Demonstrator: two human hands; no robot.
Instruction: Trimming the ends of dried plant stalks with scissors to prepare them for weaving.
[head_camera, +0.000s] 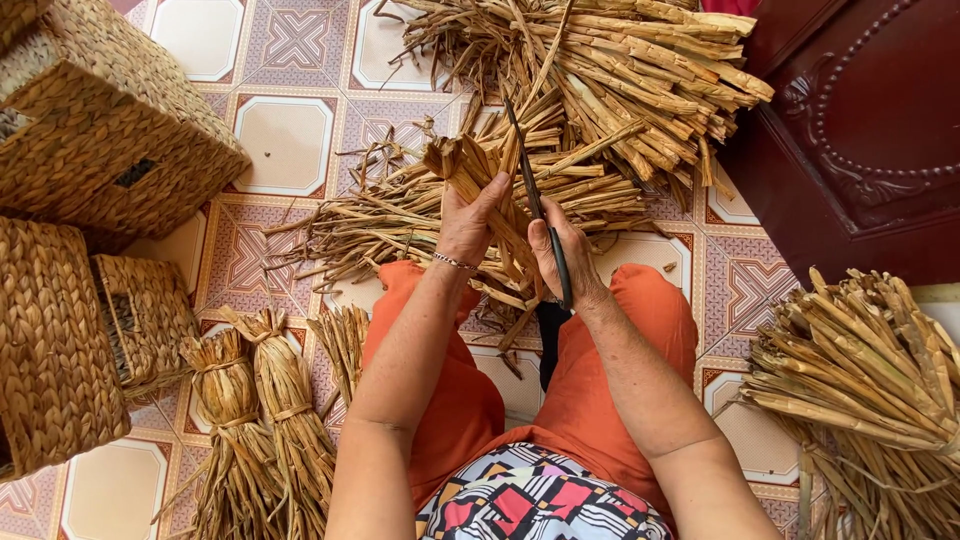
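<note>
Floor: patterned tile floor (290, 140) in cream, pink and grey, seen from above.
Cabinet: dark red-brown carved wooden cabinet (850, 120) at the upper right.
Baskets: three woven straw baskets, a square one (100, 120) at the upper left, a large one (50, 350) at the left edge, a small one (145, 315) just beside it.
Loose heap: big pile of dry tan plant stalks (620, 70) on the floor in front of the knees.
Right bundle: thick sheaf of the same dry stalks (860, 370) at the right edge.
Tied bundles: two small tied sheaves of dry stalks (260, 420) lying left of the person's orange trousers (590, 400).
Held bunch: short bunch of dry stalks (490, 190), raised above the knees, between the two hands.
Left hand: left hand (465, 225) with a thin bracelet, fingers curled around the held bunch, thumb pressed on it.
Right hand: right hand (565, 265), fingers closed on the black handle of long dark scissors (535, 200); the blades point up and away, touching the held bunch.
</note>
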